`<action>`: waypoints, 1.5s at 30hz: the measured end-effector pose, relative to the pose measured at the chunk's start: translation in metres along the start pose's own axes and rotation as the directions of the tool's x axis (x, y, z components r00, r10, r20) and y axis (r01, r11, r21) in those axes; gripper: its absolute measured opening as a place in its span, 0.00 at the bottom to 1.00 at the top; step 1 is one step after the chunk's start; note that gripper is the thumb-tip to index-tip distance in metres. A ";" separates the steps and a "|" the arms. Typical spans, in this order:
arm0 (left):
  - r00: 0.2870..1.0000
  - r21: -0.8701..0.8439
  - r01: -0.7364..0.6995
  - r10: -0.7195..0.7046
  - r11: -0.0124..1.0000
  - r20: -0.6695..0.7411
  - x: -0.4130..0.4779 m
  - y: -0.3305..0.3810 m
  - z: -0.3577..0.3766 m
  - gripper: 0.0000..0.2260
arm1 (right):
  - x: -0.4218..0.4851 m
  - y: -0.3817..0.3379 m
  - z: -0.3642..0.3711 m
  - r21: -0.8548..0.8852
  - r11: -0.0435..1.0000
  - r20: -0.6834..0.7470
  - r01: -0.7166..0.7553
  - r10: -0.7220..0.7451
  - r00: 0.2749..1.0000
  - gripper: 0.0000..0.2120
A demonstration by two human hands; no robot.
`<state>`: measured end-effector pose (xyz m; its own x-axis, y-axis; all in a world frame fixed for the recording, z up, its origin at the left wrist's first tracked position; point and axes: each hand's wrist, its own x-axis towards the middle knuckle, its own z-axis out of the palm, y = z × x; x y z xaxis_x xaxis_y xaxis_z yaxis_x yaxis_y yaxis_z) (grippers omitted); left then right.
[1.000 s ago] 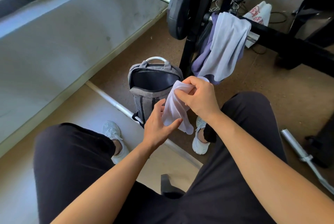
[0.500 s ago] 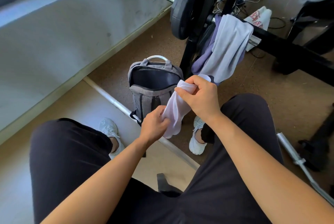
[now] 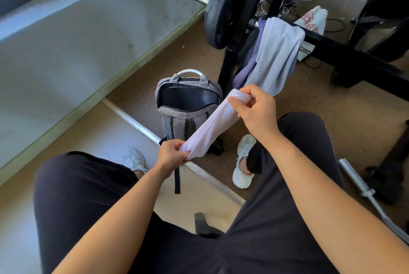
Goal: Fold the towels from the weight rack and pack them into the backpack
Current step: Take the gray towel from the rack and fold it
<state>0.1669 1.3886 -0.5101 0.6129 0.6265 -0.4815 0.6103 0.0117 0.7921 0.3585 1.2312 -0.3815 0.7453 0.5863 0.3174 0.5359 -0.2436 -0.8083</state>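
A white towel is stretched into a long narrow band between my hands, above my knees. My right hand pinches its upper end. My left hand grips its lower end. Behind the towel a grey backpack stands upright on the floor with its top zipped open and a dark inside. On the bar of the black weight rack hang a pale grey towel and a purple towel partly under it.
A black weight plate sits on the rack's bar. One steel barbell lies across the floor behind the backpack, another at the right. A grey wall runs along the left. My legs and white shoes flank the backpack.
My hands have pulled apart: the left slid down and left along the towel, the right held the top, so the bunched towel is now drawn out taut and long.
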 end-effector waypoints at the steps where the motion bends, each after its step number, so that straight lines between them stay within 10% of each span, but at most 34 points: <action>1: 1.000 -0.031 0.014 -0.014 0.999 0.014 0.001 0.000 -0.002 0.09 | 0.001 0.003 -0.001 0.005 1.000 0.009 -0.020 0.020 1.000 0.08; 11: 0.991 -0.255 0.027 0.008 0.967 0.136 -0.005 0.007 -0.022 0.14 | 0.012 0.032 -0.013 -0.035 0.966 0.007 -0.256 0.257 0.966 0.06; 19: 0.943 -0.177 -0.080 0.017 0.981 -0.333 -0.003 0.011 -0.034 0.05 | 0.012 0.046 -0.018 -0.206 0.921 0.101 -0.331 0.357 0.929 0.03; 23: 0.727 0.051 -0.276 0.243 0.960 -0.642 -0.005 0.023 -0.040 0.05 | 0.012 0.041 -0.012 -0.137 0.978 0.022 -0.157 0.161 0.987 0.02; 28: 0.950 0.438 0.031 0.110 0.898 -0.293 0.000 0.017 -0.057 0.14 | 0.011 0.057 -0.008 -0.454 0.854 0.310 -0.253 0.418 0.854 0.04; 35: 0.939 0.013 -0.004 0.008 1.000 -0.345 0.004 0.023 -0.065 0.07 | 0.016 0.056 -0.012 -0.337 0.883 0.205 -0.327 0.408 0.890 0.08; 45: 0.966 -0.503 -0.001 -0.129 0.865 -0.224 0.003 0.038 -0.071 0.07 | 0.017 0.050 -0.011 -0.073 0.931 0.233 -0.358 0.365 0.901 0.08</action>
<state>0.1564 1.4462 -0.4553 0.4009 0.7783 -0.4833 0.2748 0.4011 0.8738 0.4021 1.2208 -0.4109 0.7748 0.6199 -0.1245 0.2610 -0.4929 -0.8300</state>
